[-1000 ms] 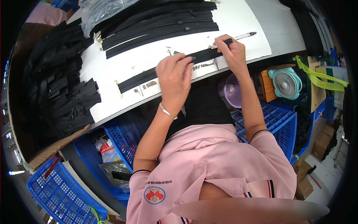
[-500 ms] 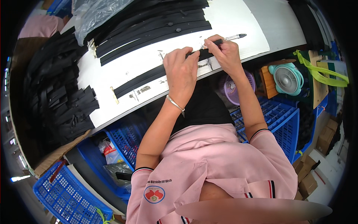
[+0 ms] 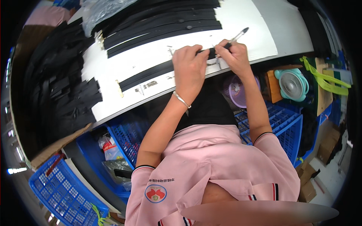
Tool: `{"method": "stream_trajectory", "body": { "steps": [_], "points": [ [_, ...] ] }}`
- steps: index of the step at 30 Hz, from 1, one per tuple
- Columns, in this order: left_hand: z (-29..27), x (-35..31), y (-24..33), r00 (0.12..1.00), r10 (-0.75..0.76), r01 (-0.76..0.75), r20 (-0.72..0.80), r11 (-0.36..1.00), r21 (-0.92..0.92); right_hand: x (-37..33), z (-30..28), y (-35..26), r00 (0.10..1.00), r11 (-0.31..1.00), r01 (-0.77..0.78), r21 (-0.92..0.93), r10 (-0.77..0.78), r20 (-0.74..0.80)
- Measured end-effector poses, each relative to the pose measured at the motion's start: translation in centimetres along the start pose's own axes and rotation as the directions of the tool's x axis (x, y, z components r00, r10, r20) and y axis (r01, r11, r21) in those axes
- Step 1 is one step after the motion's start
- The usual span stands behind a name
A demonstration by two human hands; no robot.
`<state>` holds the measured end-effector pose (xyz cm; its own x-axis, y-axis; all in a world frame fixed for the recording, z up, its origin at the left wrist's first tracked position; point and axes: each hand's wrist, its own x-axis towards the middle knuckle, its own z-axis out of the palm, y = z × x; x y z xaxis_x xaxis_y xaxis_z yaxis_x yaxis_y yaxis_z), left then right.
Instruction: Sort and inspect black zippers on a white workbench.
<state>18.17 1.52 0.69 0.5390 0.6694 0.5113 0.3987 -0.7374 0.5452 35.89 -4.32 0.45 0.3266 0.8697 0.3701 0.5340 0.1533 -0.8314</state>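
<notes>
A narrow black fabric strip [image 3: 151, 72] lies at a slant along the near part of the white board [image 3: 124, 67]. My left hand [image 3: 189, 71], a silver bangle at its wrist, is closed over the strip, thumb and fingertips pressed on it. Close by on the right, my right hand [image 3: 236, 58] grips a pen [image 3: 240, 34] with a clear barrel, its dark end pointing up and away. The pen's other end, hidden by the fingers, is near the strip's right part. Dark marks [image 3: 151, 84] show on the board beside the strip.
More black strips [image 3: 166, 32] lie in rows at the back, near a clear plastic bag [image 3: 103, 15]. A heap of black pieces [image 3: 56, 94] fills the left. Below the table edge are blue crates [image 3: 66, 192], a purple basket [image 3: 241, 94] and a turquoise fan [image 3: 292, 83].
The pen has tipped more steeply, its dark end now pointing further up. The whole scene has shifted slightly in view; my left hand stays on the strip.
</notes>
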Motion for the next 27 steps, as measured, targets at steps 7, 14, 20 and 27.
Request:
{"method": "stream_trajectory", "body": {
  "steps": [7,14,20,27],
  "points": [
    [-3.2,-3.0,1.2,0.994,-0.077,0.072,0.073,0.995,0.068,-1.8,-1.4,0.6,0.975,0.968,-0.163,0.192,0.188,-0.118],
    [-2.6,0.4,-3.3,0.990,-0.028,0.012,0.141,0.994,0.111,-1.8,-0.6,0.8,0.957,0.967,-0.175,0.187,0.212,-0.197],
    [-5.5,0.6,-5.6,0.992,-0.094,0.099,0.079,0.992,-0.071,-1.6,-0.3,1.1,0.953,0.964,-0.161,0.213,0.207,-0.220],
    [-16.8,-7.7,-13.3,0.965,-0.252,0.250,-0.075,0.790,0.560,-1.8,-0.7,1.5,0.965,0.976,-0.168,0.140,0.192,-0.180]
  ]
}}
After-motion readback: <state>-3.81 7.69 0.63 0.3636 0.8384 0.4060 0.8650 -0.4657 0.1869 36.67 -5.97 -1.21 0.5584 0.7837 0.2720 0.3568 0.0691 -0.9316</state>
